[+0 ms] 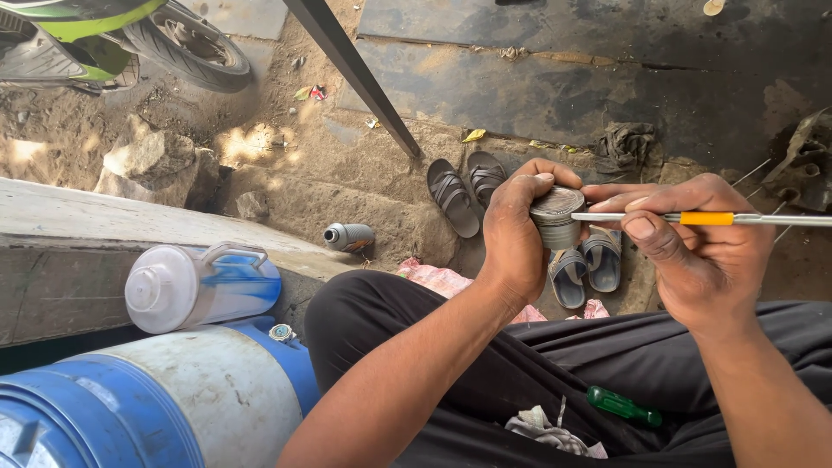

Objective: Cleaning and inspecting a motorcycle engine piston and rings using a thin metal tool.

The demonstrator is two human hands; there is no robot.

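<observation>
My left hand (513, 236) grips a small round grey metal part (556, 217) held upright in front of me. My right hand (693, 247) holds a thin metal rod (780, 220) with an orange band, lying level, its tip touching the top rim of the round part. Both hands hover above my lap in black trousers (555, 364). A green-handled screwdriver (622, 406) and a crumpled grey rag (546, 431) lie on my lap.
A blue and white drum (156, 407) stands at lower left with a clear jug (195, 286) behind it on a concrete ledge (61, 251). Two pairs of sandals (464, 191) and a small canister (347, 236) lie on the dirt. A motorbike wheel (191, 43) is top left.
</observation>
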